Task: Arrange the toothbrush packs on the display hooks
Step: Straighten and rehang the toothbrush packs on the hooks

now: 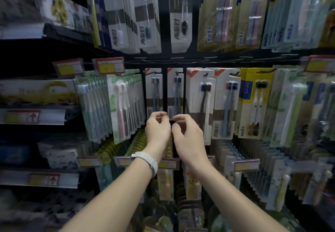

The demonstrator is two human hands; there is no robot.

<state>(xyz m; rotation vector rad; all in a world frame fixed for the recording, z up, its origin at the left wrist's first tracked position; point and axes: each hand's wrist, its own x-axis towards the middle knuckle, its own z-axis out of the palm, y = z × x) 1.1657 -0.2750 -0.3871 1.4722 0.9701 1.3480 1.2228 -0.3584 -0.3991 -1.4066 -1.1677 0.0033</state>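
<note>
Both hands are raised with fingers loosely curled and seemingly holding nothing, the left hand [158, 129] and right hand [187, 135] just below two narrow toothbrush packs [175, 91] hanging upright at twelve o'clock, the right hand slightly nearer the right-hand pack.

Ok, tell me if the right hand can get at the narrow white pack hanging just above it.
Probably yes: the right hand is raised just below the narrow white pack, and nothing lies between them; its curled fingers already overlap the pack's bottom edge.
</note>
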